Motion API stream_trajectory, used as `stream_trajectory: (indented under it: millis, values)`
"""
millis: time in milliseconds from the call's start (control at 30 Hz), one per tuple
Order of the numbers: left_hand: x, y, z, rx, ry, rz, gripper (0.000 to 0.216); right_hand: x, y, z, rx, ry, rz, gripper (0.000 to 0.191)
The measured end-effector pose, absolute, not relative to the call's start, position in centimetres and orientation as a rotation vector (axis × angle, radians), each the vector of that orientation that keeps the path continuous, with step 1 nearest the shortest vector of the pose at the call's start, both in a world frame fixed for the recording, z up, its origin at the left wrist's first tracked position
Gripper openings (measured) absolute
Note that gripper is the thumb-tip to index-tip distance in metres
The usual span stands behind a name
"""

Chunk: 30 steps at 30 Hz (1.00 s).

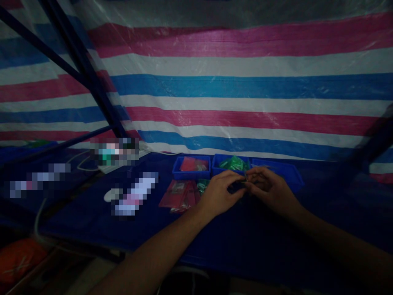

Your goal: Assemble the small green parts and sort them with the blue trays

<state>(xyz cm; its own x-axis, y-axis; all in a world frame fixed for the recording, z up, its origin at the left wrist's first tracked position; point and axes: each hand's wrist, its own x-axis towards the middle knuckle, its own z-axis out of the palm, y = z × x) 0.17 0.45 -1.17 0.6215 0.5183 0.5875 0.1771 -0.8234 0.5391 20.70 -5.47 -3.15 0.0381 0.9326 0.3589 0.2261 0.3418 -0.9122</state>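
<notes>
While blue trays (191,175) stand along the back of the bench (92,223), pink packets (175,198) lie beside the left hand (221,191), which partly hides a green packet (202,186); the right hand (272,190) overlaps another tray. Between their nearly meeting fingertips sits a tiny dark piece (245,180), its detail lost in dimness; I cannot tell which grips it.

Blue trays (192,175) are blocking the space beyond the hands (273,190), red packets (174,197) the left; the surface (247,237) between forearms (175,241) is lying open.
</notes>
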Motion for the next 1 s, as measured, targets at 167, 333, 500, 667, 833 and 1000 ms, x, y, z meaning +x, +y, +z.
stream_trajectory:
  millis: [167, 333, 500, 667, 833, 1000]
  values:
    - [0.0, 0.5, -0.8, 2.362, 0.672, 1.028, 0.019, 20.3, -5.9, -2.5, -1.100, -1.503, 0.800, 0.037]
    - [-0.1, 0.4, -0.2, 2.317, 0.722, 1.032, 0.020, 20.4, -6.1, -2.3, -1.171, -1.477, 0.721, 0.037]
    - [0.0, 0.4, -0.1, 2.253, 0.719, 1.023, 0.019, 20.7, -5.7, -2.5, -1.250, -1.500, 0.433, 0.038]
    - [0.0, 0.4, -0.2, 2.250, 0.668, 1.064, 0.024, 20.9, -5.7, -2.6, -1.260, -1.573, 0.454, 0.025]
    - [-0.2, 0.3, -0.3, 2.276, 0.752, 1.018, 0.024, 21.1, -5.7, -2.9, -1.268, -1.570, 0.439, 0.021]
    - [0.0, 0.3, -0.3, 2.233, 0.669, 1.024, 0.025, 20.4, -5.9, -2.4, -1.201, -1.780, 0.348, 0.019]
